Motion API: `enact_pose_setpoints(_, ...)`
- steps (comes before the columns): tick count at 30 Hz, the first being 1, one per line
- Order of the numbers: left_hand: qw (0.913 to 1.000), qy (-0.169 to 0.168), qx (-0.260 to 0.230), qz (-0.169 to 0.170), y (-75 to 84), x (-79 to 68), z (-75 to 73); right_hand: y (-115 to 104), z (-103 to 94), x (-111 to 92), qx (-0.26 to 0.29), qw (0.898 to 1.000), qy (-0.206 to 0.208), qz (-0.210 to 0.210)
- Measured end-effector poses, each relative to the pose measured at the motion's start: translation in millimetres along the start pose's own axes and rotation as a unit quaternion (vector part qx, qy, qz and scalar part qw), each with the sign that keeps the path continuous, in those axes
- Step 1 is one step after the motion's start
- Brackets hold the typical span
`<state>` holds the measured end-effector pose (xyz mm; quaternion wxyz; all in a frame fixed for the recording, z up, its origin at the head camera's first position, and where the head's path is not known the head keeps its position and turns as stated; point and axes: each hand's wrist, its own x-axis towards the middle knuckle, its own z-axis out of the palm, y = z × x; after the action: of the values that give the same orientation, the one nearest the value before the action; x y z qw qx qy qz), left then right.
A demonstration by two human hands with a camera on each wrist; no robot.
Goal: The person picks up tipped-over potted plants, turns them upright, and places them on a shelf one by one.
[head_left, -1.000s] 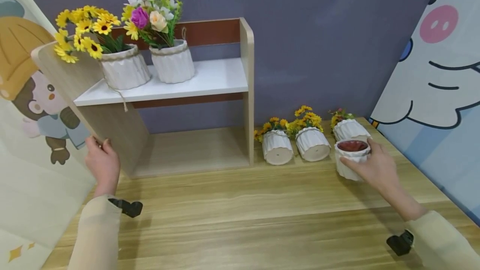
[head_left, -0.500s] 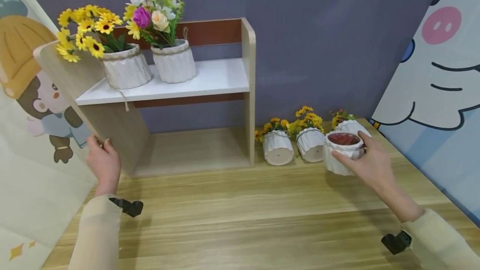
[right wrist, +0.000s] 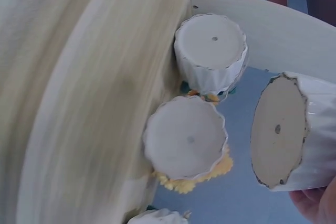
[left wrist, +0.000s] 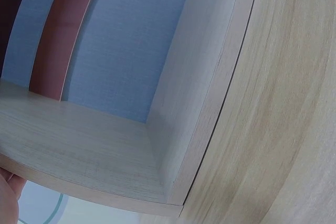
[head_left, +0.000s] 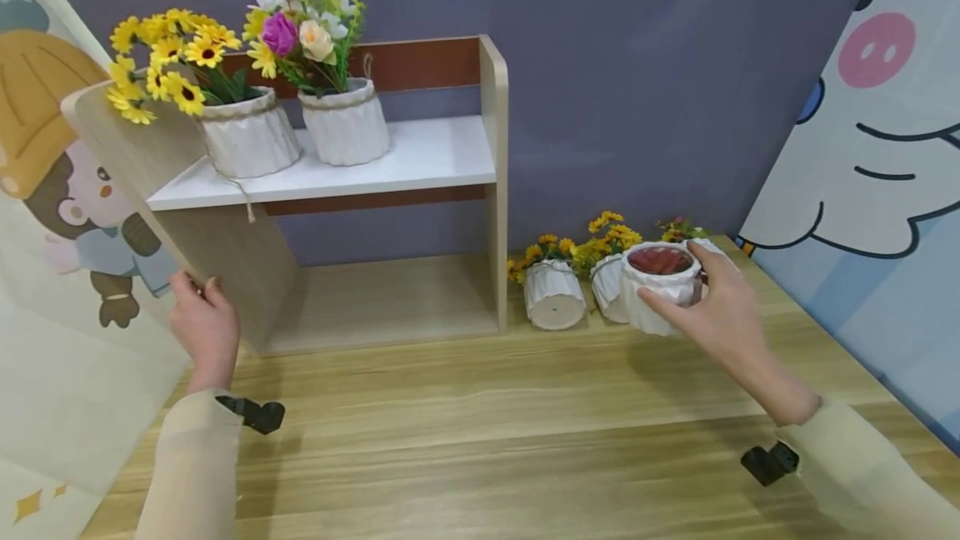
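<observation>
My right hand point(head_left: 720, 327) holds a white fluted flower pot point(head_left: 651, 311) by its side, thumb in front and fingers behind. Reddish lining shows inside its mouth, and its flat base point(right wrist: 278, 129) with a small hole shows in the right wrist view. The pot is raised over the wooden table point(head_left: 510, 440). My left hand point(head_left: 206, 327) grips the front edge of the left side panel point(head_left: 217, 257) of a small wooden shelf. In the left wrist view, part of that hand point(left wrist: 8, 198) shows at the panel's outer side.
On the white upper board point(head_left: 442, 152) stand a pot of yellow flowers point(head_left: 251, 136) and a pot of mixed flowers point(head_left: 345, 123). Right of the shelf, flower pots point(head_left: 555, 294) lie tipped along the wall, bases outward. The held pot overlaps some of them.
My right hand has lifted the white flower pot and carried it leftward, across the front of the lying pots. The left hand has stayed on the shelf panel.
</observation>
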<state>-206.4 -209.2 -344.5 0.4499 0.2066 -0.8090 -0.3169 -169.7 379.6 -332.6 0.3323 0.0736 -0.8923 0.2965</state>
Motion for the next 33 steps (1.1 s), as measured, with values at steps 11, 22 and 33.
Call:
enact_pose_setpoints(11,1.0000,0.006,-0.002,0.007,1.4,-1.8,-1.4,-17,9.9,12,0.030,0.996,0.047,-0.066)
enact_pose_setpoints(22,1.0000,0.006,-0.003,0.003,1.6,-1.1,-0.9,-27,13.8,10,0.075,0.996,0.029,-0.030)
enact_pose_setpoints(33,1.0000,0.006,-0.002,0.005,0.0,-0.7,0.6,-49,13.8,20,0.101,0.988,0.074,-0.094)
